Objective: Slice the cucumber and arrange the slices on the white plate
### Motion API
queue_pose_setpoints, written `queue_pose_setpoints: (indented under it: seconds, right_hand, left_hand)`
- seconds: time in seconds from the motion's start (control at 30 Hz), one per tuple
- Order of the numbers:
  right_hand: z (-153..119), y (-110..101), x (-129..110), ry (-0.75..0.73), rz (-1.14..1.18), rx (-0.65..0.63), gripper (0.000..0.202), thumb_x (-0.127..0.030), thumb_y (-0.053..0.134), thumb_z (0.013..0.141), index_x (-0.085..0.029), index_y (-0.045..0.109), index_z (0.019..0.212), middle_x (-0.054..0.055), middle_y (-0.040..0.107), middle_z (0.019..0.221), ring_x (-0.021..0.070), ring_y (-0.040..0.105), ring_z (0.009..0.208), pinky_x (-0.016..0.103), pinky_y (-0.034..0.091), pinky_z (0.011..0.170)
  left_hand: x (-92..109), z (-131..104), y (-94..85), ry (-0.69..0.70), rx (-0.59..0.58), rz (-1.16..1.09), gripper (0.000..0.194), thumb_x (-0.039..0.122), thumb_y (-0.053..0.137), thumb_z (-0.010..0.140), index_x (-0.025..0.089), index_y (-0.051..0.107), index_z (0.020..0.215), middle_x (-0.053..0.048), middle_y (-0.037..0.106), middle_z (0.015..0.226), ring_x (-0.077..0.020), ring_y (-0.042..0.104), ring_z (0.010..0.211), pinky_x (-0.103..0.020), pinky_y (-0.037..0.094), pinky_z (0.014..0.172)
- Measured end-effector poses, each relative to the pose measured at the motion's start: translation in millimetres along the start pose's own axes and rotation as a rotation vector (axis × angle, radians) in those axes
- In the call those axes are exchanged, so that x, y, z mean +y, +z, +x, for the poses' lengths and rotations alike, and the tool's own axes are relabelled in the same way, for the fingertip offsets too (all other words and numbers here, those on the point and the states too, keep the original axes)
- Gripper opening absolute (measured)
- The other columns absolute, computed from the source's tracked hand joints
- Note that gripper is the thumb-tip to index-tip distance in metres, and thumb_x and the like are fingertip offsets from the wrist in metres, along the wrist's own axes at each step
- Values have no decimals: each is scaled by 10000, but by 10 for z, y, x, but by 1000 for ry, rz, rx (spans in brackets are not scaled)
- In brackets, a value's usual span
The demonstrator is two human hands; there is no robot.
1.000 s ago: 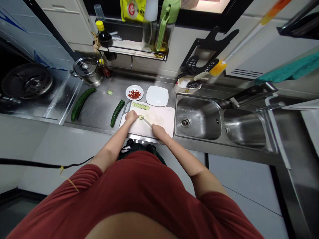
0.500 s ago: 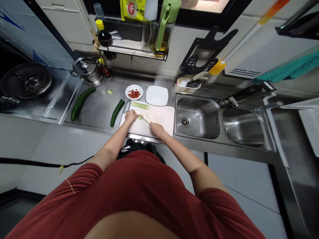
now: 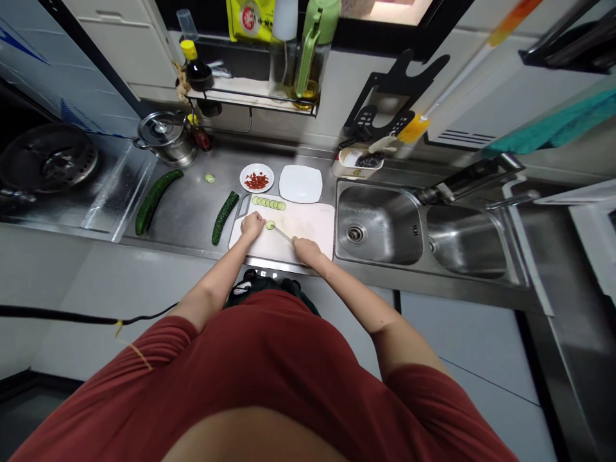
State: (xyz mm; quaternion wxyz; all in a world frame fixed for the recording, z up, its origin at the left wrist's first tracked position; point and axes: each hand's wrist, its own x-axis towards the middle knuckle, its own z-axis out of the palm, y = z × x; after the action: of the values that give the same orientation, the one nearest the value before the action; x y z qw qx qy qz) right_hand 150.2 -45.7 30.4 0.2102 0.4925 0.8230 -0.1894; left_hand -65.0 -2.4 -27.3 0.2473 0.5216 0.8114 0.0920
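My right hand (image 3: pixel 307 249) is wrapped round the handle of a knife (image 3: pixel 283 235). The blade points left across a white cutting board (image 3: pixel 312 231), its tip at a pale green cucumber slice (image 3: pixel 270 225). Just left of that slice, my left hand (image 3: pixel 252 226) rests over the board with its fingers curled together; whatever they may hold is hidden. A row of overlapping cucumber slices (image 3: pixel 268 203) lies along the board's far edge. Beside the board on the left is a dark green piece of cucumber (image 3: pixel 225 218).
Behind the board stand a white plate of chopped red pieces (image 3: pixel 256 180) and a white square plate (image 3: pixel 301 184). A whole cucumber (image 3: pixel 156 200), a cucumber end (image 3: pixel 209 178) and a lidded pot (image 3: pixel 166 138) are to the left. A double sink (image 3: pixel 380 224) adjoins the right side.
The view has shifted slightly. My left fingertips have drawn back a little from the cucumber slice, while the knife stays at it in my right hand.
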Motion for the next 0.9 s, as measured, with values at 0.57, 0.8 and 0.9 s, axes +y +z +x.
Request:
queue_pose_setpoints:
  seconds: [0.57, 0.8, 0.9]
  right_hand:
    - [-277, 288, 138, 88, 139, -30, 277, -223, 382, 956, -141, 500, 1193, 174, 661, 1069, 274, 642, 992, 345, 474, 796]
    - [-326, 430, 208, 143, 220, 26, 281, -294, 373, 972, -160, 513, 1177, 160, 658, 1061, 267, 635, 973, 325, 448, 775]
    - [-320, 461, 295, 194, 259, 45, 284, -301, 367, 973, -161, 518, 1169, 158, 659, 1069, 263, 631, 976, 312, 435, 765]
  left_hand:
    - [101, -377, 47, 217, 22, 135, 303, 366, 502, 909, 239, 628, 1154, -108, 552, 1178, -265, 522, 1125, -351, 448, 899]
    - [78, -219, 106, 145, 35, 0, 208, 310, 618, 815, 227, 640, 1005, -73, 621, 1076, -220, 592, 979, -310, 453, 820]
    - [77, -128, 122, 97, 0, -98, 149, 264, 641, 780, 230, 644, 925, -34, 671, 953, -183, 607, 895, -278, 444, 782]
